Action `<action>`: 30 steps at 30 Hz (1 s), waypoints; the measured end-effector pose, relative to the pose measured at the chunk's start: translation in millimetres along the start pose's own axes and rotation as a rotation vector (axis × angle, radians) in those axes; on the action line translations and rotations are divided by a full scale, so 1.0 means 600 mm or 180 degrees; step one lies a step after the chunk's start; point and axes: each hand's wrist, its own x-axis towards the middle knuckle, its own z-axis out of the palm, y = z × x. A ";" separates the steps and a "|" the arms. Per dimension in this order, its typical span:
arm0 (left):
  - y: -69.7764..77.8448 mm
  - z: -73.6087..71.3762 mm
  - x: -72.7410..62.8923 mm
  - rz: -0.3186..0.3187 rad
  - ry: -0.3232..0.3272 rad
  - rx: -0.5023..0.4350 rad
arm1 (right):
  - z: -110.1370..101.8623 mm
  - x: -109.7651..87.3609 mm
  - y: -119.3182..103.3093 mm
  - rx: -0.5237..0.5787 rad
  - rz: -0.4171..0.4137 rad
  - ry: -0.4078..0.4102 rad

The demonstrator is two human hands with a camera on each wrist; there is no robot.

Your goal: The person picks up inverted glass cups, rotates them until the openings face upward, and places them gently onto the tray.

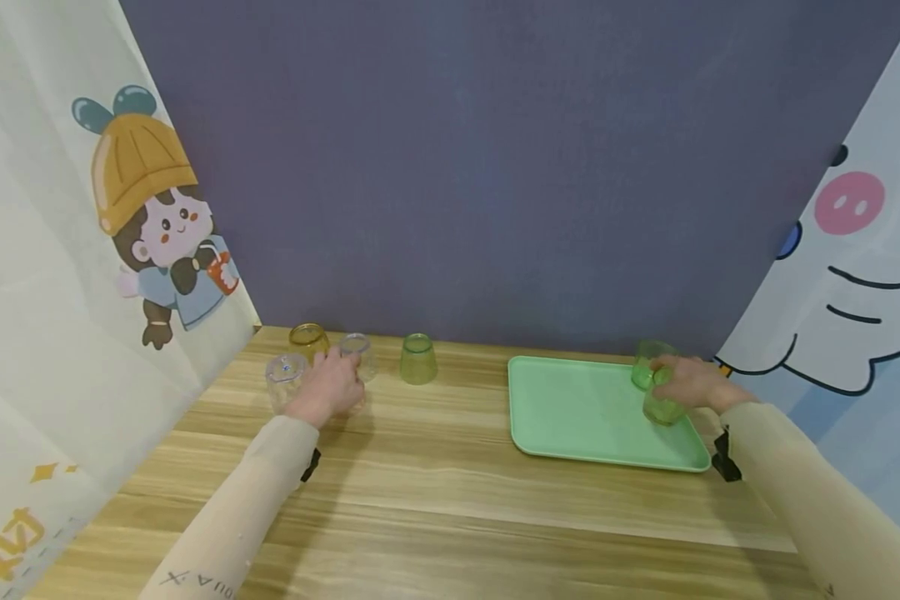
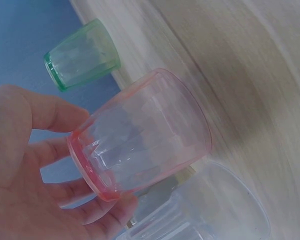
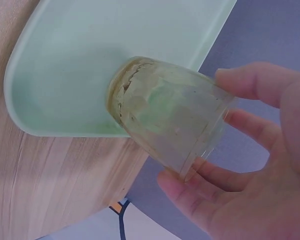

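My left hand [image 1: 332, 383] grips a pink-tinted clear cup [image 2: 140, 135] by its thick red base, the rim turned down towards the tabletop. In the head view that cup is mostly hidden behind the hand. Around it stand a clear cup [image 1: 286, 379], an amber cup [image 1: 310, 340], another clear cup [image 1: 367, 360] and a green cup [image 1: 418, 362]. Over at the right, my right hand [image 1: 690, 383] holds a yellow-green cup [image 3: 165, 112] near its rim, thumb and fingers on opposite sides. Its base is down at the light green tray [image 1: 585, 408]. Behind it is a green cup [image 1: 641, 375].
The wooden table [image 1: 420, 517] meets a dark blue-grey panel [image 1: 450, 183] at its back edge. Printed sheets with cartoon figures hang at the left [image 1: 37, 208] and right.
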 end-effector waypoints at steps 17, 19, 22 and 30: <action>0.004 0.001 -0.001 -0.0002 -0.0006 0.0026 | 0.008 0.003 0.012 0.0010 0.0074 0.0099; 0.004 0.001 0.000 0.0001 -0.0005 0.0038 | 0.008 0.003 0.013 0.0017 0.0076 0.0099; 0.005 0.001 -0.001 -0.0009 0.0005 0.0069 | 0.008 0.004 0.013 -0.0009 0.0061 0.0108; 0.004 0.001 -0.002 -0.0010 0.0026 0.0088 | 0.004 0.004 0.012 0.0002 0.0061 0.0082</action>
